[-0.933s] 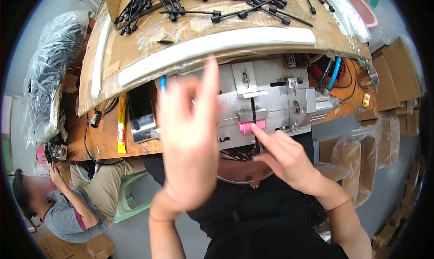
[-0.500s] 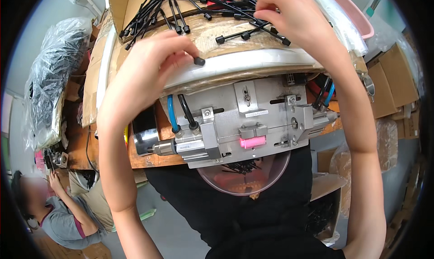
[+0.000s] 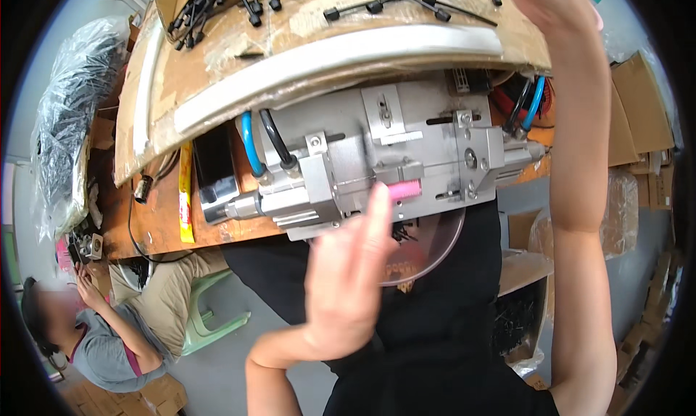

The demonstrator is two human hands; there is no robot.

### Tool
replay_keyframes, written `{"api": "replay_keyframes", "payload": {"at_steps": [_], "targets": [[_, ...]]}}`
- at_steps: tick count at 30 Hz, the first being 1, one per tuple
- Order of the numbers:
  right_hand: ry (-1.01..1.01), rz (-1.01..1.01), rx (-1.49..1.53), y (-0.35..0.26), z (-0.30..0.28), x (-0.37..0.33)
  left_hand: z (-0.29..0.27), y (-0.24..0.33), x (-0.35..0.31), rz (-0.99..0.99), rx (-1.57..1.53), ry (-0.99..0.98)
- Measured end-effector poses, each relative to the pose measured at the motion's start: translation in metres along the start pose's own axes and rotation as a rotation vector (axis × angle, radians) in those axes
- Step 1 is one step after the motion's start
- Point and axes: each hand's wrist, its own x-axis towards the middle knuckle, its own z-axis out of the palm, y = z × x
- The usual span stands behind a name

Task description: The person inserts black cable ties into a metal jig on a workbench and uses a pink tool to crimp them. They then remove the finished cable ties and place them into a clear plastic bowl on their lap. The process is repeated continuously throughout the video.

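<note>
My left hand (image 3: 344, 282), blurred by motion, is at the near edge of the metal fixture (image 3: 428, 151). Its fingertips are pressed together beside a pink block (image 3: 404, 190) under a small grey clamp (image 3: 399, 171). A smeared dark streak, seemingly a thin black rod (image 3: 366, 151), extends beyond the fingertips. My right hand (image 3: 547, 2) reaches over the far right of the cardboard; the upper edge of the picture cuts off its fingers. Near it lie several black rods with knobbed ends (image 3: 373, 7) on the cardboard (image 3: 290, 26).
Blue and black hoses (image 3: 251, 144) join the fixture's left cylinder. A dark phone-like slab (image 3: 216, 169) and a yellow packet (image 3: 186, 198) lie on the wooden table (image 3: 156, 224). Below the fixture is a clear round tub (image 3: 453, 245). A co-worker (image 3: 116, 343) sits at lower left.
My left hand has come down from the cardboard to the fixture's pink block. My right hand has moved farther up and right, partly out of view. The whole view has shifted.
</note>
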Motion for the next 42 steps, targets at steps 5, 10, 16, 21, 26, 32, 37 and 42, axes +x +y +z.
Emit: {"api": "replay_keyframes", "payload": {"at_steps": [5, 10, 16, 21, 26, 32, 37, 42], "targets": [[0.177, -0.059, 0.356, -0.007, 0.007, -0.042, 0.041, 0.015, -0.025, -0.064, 0.098, -0.234], [0.287, -0.128, -0.018, -0.014, -0.03, -0.109, 0.045, 0.02, -0.013, -0.02, 0.158, -0.287], [0.251, -0.028, -0.215, -0.013, 0.06, -0.178, 0.038, 0.013, -0.019, -0.113, 0.149, -0.34], [0.023, -0.086, -0.361, 0.006, 0.099, -0.219, 0.014, 0.021, -0.018, -0.176, 0.015, -0.253], [-0.024, -0.101, -0.379, 0.027, 0.119, -0.223, -0.001, 0.02, -0.025, -0.244, -0.058, -0.273], [-0.155, 0.017, -0.403, 0.009, 0.107, -0.211, -0.005, 0.014, -0.024, -0.254, -0.076, -0.248], [-0.087, -0.311, -0.457, -0.016, 0.094, -0.133, -0.022, 0.008, -0.01, -0.131, -0.041, -0.2], [-0.066, -0.601, -0.76, 0.009, 0.134, 0.009, -0.018, 0.032, 0.001, 0.073, -0.24, -0.302]]}}
